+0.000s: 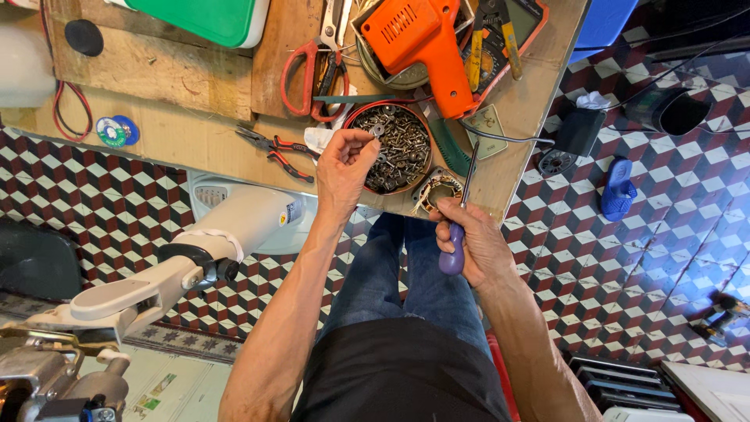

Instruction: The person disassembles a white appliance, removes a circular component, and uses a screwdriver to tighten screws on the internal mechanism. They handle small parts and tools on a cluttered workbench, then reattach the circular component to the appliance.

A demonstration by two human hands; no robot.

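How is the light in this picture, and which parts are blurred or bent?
In the head view, daylight is even and soft on the left hand over the bowl of screws; the right hand with the purple screwdriver is sharp; the tiled floor curves at the edges and darkens at right.

Both bare forearms reach forward; the left hand (344, 168) pinches its fingertips together, the right hand (473, 242) is fisted, thumb up.

Left hand (344, 168) picks in a bowl of screws (394, 148); right hand (476, 242) grips a purple-handled screwdriver (455, 238).
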